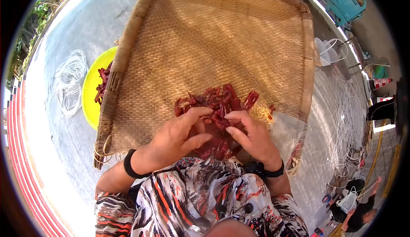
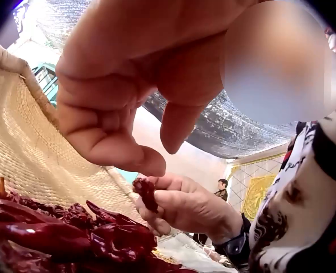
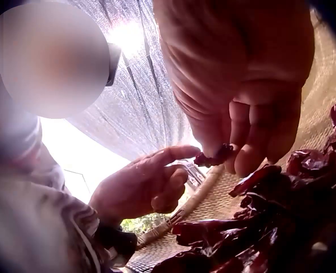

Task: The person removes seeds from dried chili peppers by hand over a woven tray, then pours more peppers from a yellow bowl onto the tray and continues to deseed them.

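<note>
My right hand (image 1: 254, 139) pinches a dark red dried chili pepper (image 3: 213, 156) between thumb and fingers, just above a heap of chilies (image 2: 54, 236). On the other side of that pepper is my left hand (image 1: 173, 136), its thumb and fingers apart with nothing between them. The right wrist view shows the left index fingertip right at the end of the held pepper. The heap lies at the near side of a big woven bamboo tray (image 1: 205, 45), close against the patterned shirt (image 1: 188, 190). Pale yellow seeds (image 1: 260, 113) are scattered beside it.
Left of the tray stands a yellow-green dish (image 1: 89, 104) holding more chilies, partly hidden under the tray's rim. A coil of white string (image 1: 70, 83) lies beyond it. More loose string (image 1: 344, 126) spreads on the right. A teal chair (image 1: 341, 2) stands at the far right.
</note>
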Demonstrator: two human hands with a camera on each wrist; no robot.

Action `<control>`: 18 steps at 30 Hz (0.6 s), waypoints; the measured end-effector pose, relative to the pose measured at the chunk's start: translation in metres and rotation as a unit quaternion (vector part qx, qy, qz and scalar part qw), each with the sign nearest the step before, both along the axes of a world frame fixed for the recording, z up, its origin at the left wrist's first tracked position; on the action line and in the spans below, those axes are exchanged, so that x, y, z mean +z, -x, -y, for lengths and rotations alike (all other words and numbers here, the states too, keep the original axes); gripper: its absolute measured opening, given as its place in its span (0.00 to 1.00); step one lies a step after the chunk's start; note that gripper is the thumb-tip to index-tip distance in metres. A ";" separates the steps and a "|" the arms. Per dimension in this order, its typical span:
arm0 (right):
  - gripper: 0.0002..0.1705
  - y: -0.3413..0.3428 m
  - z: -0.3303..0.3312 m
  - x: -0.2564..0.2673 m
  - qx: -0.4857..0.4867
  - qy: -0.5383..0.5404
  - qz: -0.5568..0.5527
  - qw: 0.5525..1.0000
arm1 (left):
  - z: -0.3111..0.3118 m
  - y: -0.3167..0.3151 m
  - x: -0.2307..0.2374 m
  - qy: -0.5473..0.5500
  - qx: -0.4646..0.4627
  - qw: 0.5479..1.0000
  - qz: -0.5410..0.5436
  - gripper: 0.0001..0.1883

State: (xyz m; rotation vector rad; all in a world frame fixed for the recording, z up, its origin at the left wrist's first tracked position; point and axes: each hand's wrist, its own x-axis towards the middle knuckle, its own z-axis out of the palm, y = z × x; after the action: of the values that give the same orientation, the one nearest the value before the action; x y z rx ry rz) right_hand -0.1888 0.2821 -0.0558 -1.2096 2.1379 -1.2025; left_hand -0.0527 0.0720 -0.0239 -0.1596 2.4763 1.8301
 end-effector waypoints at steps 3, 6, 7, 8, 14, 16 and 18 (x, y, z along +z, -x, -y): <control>0.18 -0.011 0.010 0.004 0.060 -0.020 0.142 0.988 | -0.007 0.014 -0.021 0.129 -0.039 0.980 -0.147 0.14; 0.17 -0.012 0.009 0.009 -0.001 0.007 0.315 0.949 | -0.009 0.013 -0.006 -0.012 -0.004 1.000 -0.015 0.09; 0.17 -0.012 0.008 0.011 -0.006 0.013 0.329 0.944 | -0.010 0.013 -0.010 -0.033 -0.011 0.999 0.008 0.09; 0.17 -0.011 0.006 0.011 -0.007 0.020 0.344 0.939 | -0.010 0.010 -0.016 -0.052 -0.014 0.998 0.032 0.09; 0.18 -0.009 0.004 0.001 -0.011 0.002 0.196 0.981 | 0.002 -0.010 -0.018 -0.087 0.035 0.995 0.043 0.10; 0.16 0.000 0.004 -0.003 -0.085 -0.011 0.022 0.996 | 0.013 -0.015 -0.015 -0.133 0.128 0.983 0.020 0.10; 0.16 0.012 -0.004 -0.015 -0.168 -0.062 -0.024 0.983 | 0.036 -0.023 -0.004 -0.120 0.270 0.955 0.022 0.10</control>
State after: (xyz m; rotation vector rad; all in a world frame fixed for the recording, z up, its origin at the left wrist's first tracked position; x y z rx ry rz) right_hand -0.2010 0.2865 -0.0705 -0.8554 2.4853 -1.1592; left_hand -0.0299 0.0355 -0.0277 -0.9303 2.3021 2.2618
